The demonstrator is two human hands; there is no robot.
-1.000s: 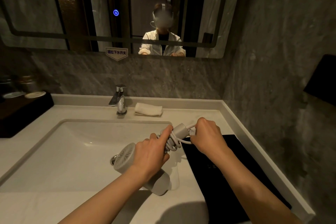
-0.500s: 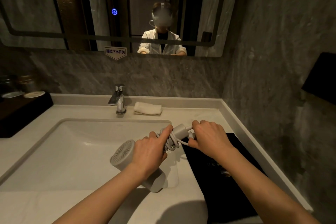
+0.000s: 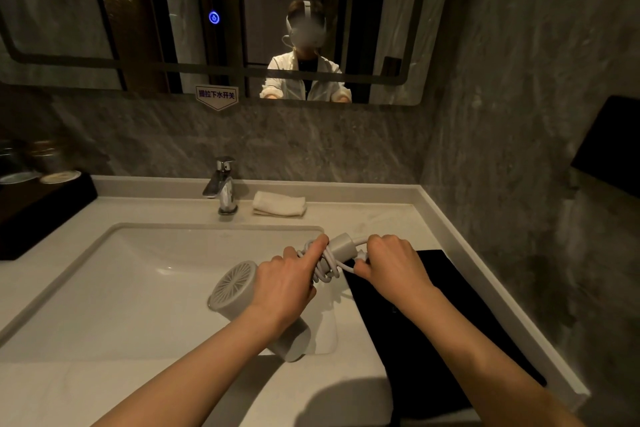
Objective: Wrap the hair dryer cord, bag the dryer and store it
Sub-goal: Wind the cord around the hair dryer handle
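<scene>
Hotel vanity, cord wrap nearly done | left hand clamped on hair dryer handle, over sink at 6 o'clock of faucet | right hand pinching cord end by plug, several loops on | black bag flat at 3 o'clock of dryer, unopened | left: tuck end, bag, store
</scene>
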